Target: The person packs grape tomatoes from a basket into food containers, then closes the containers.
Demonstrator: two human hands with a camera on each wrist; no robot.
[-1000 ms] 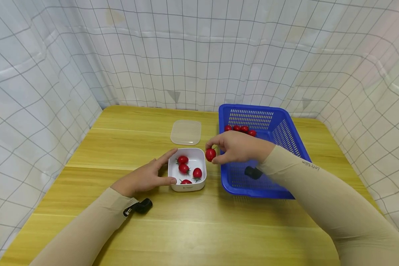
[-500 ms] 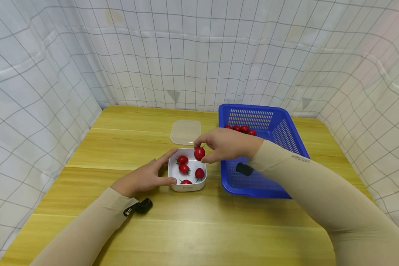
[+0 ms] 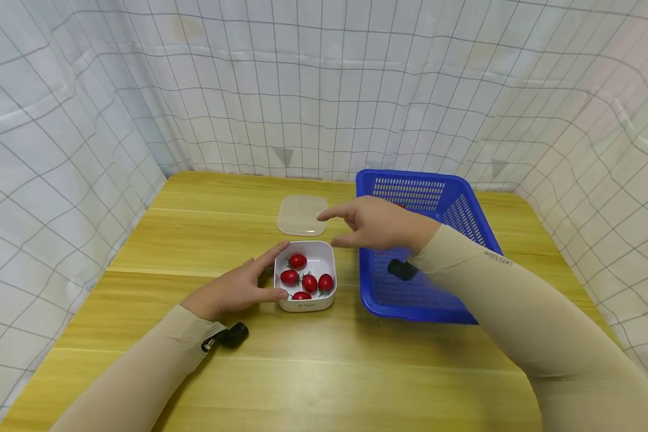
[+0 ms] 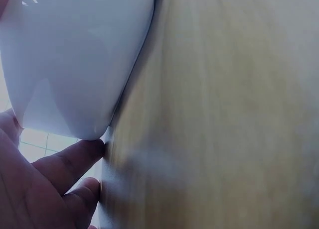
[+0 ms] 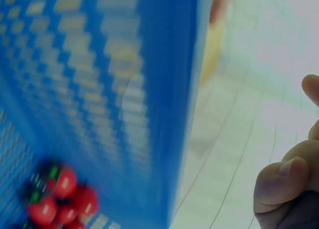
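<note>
A white square box [image 3: 306, 306] stands on the table with several cherry tomatoes [image 3: 298, 261] inside. My left hand [image 3: 234, 291] holds the box by its left side, thumb at the near corner and forefinger at the far corner. In the left wrist view, fingers [image 4: 75, 162] touch the box's smooth wall [image 4: 75, 59]. Over the left rim of the blue basket [image 3: 399, 312], my right hand [image 3: 380, 222] hovers with thumb and forefinger spread and nothing between them. More cherry tomatoes [image 5: 65, 201] lie in the basket in the right wrist view; my hand mostly hides them in the head view.
A clear flat lid [image 3: 302, 215] lies behind the box on the wooden table [image 3: 302, 372]. White gridded curtains [image 3: 324, 90] enclose the table at the back and both sides.
My right hand brought a cherry tomato over the box, let it go inside, and moved back right to the basket rim. Tomatoes in the box shifted. The left hand stayed put.
</note>
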